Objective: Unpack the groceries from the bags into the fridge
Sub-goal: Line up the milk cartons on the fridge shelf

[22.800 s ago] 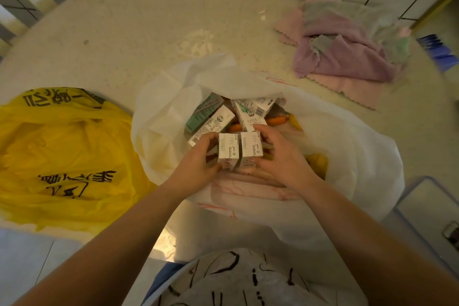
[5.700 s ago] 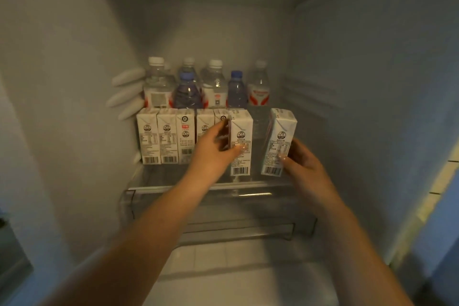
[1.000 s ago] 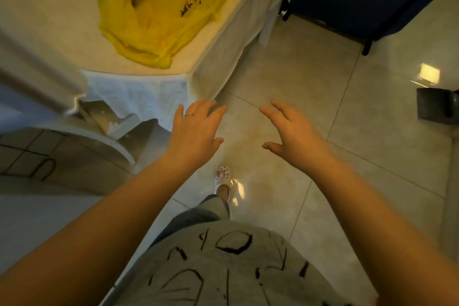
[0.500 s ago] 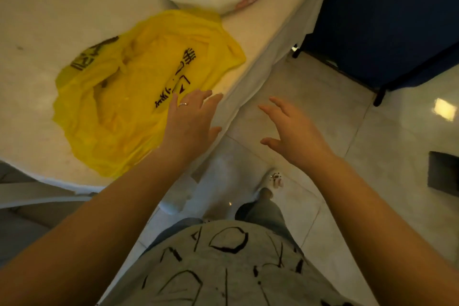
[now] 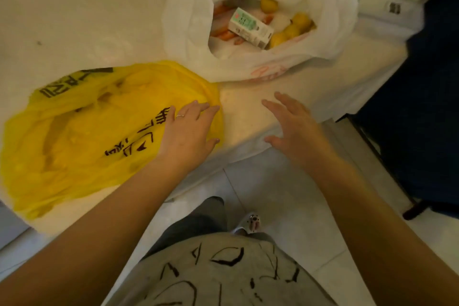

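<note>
The white crinkled plastic bag [image 5: 260, 62] lies open at about one o'clock on the pale speckled surface [image 5: 87, 20], holding a small white-and-green drink carton [image 5: 249, 27], orange carrots [image 5: 223, 35] and yellow round fruits [image 5: 295, 26]. Its red print and the carton's label are too blurred to read. At nine o'clock the flat yellow plastic bag [image 5: 82, 131] bears black characters, seen upside down and not legible. The step in hand looks like fetching another load: both hands are empty, the left hand [image 5: 188, 131] over the yellow bag's edge, the right hand [image 5: 295, 126] above the surface's rim, fingers straight and spread. Next calls for reaching forward into the white bag.
</note>
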### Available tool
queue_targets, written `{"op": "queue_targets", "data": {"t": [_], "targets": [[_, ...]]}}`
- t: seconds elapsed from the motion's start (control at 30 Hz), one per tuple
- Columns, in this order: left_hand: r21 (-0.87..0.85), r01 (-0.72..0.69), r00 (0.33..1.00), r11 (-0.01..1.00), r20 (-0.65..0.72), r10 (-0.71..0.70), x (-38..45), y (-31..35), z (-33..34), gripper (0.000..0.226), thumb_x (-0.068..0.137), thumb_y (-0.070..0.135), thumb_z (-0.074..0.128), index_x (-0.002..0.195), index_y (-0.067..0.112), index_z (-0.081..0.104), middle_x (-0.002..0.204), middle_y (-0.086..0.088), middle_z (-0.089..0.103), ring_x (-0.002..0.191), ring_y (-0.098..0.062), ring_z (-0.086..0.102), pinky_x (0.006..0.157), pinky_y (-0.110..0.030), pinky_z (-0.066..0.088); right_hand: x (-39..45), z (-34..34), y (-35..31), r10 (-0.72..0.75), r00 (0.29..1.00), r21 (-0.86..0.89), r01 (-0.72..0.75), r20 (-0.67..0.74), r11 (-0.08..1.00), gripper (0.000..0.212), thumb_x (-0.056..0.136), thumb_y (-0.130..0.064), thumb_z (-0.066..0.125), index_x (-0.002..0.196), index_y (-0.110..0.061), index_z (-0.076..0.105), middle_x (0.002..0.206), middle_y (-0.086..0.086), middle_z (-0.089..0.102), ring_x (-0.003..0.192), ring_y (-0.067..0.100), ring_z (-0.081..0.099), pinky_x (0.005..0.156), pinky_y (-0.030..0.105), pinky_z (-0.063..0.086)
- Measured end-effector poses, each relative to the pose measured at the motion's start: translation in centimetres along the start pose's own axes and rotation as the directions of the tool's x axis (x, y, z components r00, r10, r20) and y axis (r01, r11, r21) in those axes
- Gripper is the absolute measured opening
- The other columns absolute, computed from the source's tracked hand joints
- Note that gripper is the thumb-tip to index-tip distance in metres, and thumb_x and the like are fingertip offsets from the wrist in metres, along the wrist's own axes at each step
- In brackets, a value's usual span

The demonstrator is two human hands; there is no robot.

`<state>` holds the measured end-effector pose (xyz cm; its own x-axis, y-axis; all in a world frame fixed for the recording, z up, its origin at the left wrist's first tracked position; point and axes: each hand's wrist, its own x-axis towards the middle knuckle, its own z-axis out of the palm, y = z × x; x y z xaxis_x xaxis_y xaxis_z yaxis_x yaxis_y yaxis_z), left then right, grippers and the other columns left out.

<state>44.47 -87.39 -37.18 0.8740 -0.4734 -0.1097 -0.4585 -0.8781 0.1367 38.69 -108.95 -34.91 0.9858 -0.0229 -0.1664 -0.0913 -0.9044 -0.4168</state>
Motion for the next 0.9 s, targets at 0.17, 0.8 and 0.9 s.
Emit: {"op": "queue_targets", "data": {"t": [0.17, 0.8, 0.9], "targets": [[-0.046, 0.057, 0.997, 0.997, -0.056, -0.06, 5.6, 2.1, -1.2, 0.07, 0.085, 0.042, 0.062, 0.144, 0.028, 0.029, 0.148, 0.002, 0.035, 0.141, -0.02, 0.022, 0.113, -0.048, 0.014, 5.8, -2.9, 3.3, -0.067, 0.998, -0.031, 0.067, 0.001, 0.997, 0.073, 0.082, -0.026, 0.07, 0.144, -0.026, 0.032, 0.154, 0.003, 0.02, 0.14, 0.024, 0.019, 0.111, 0.04, 0.03], [-0.17, 0.089, 0.991, 0.981, -0.08, -0.103, 25.0, 3.2, -1.6, 0.074, 0.08, 0.035, 0.07, 0.142, 0.013, 0.036, 0.146, -0.011, 0.036, 0.136, -0.031, 0.029, 0.11, -0.043, 0.027, 26.8, -6.7, 8.4, -0.217, 0.974, -0.076, 0.221, 0.065, 0.972, 0.077, 0.081, -0.025, 0.069, 0.146, -0.023, 0.027, 0.149, 0.002, 0.031, 0.132, 0.027, 0.032, 0.101, 0.037, 0.036], [-0.186, 0.21, 0.978, 0.96, 0.043, -0.206, 26.4, 4.0, -0.4, 0.084, 0.085, 0.038, 0.065, 0.149, 0.016, 0.016, 0.155, -0.01, 0.017, 0.141, -0.029, 0.018, 0.11, -0.039, 0.025, 29.3, -5.9, 8.8, -0.282, 0.952, -0.104, 0.295, 0.121, 0.95, 0.08, 0.08, -0.023, 0.069, 0.146, -0.022, 0.025, 0.148, 0.003, 0.031, 0.132, 0.026, 0.033, 0.097, 0.036, 0.039]]}}
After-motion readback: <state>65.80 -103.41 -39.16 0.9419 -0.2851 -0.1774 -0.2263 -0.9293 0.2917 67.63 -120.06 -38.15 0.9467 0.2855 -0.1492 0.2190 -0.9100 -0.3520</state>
